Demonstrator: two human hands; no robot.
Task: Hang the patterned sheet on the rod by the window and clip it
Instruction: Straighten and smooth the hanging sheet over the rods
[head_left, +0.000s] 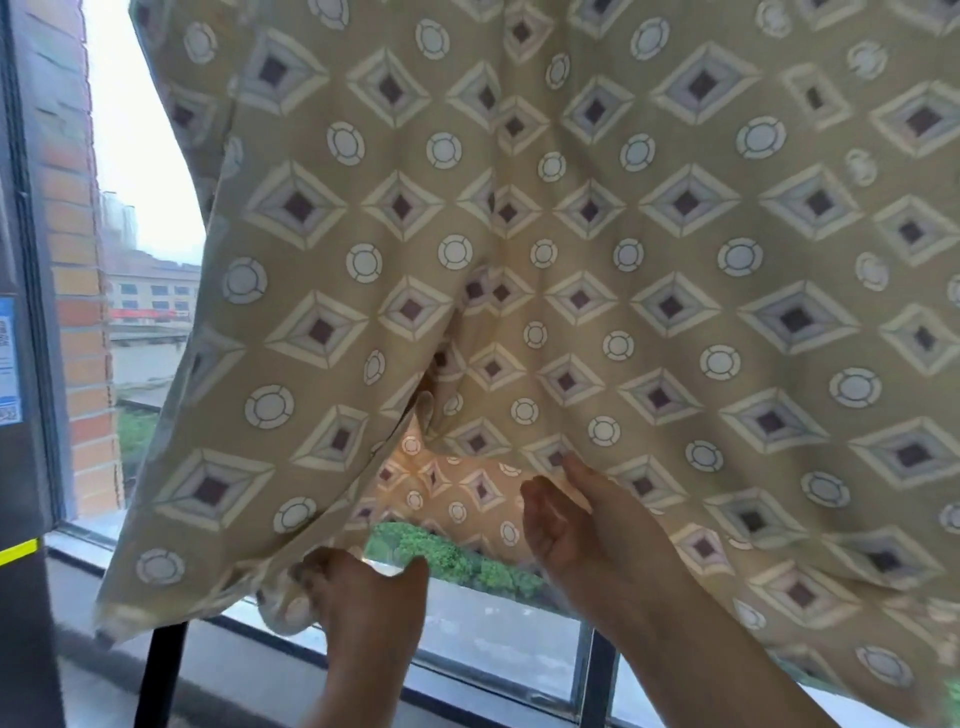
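Sheet with a tan diamond-and-circle pattern hangs in front of the window, filling most of the view, its lower edge parted in a fold. Both hands reach up from below the sheet. The left hand grips the bunched lower hem, fingers curled into the cloth. The right hand lifts the edge beside the fold, fingers fairly straight under the cloth, thumb apart. A brick wall stands left of the sheet.

Left hand and right hand: both bare, no gloves, rings or watch visible. Both forearms bare up to the frame edge; no sleeves in view.
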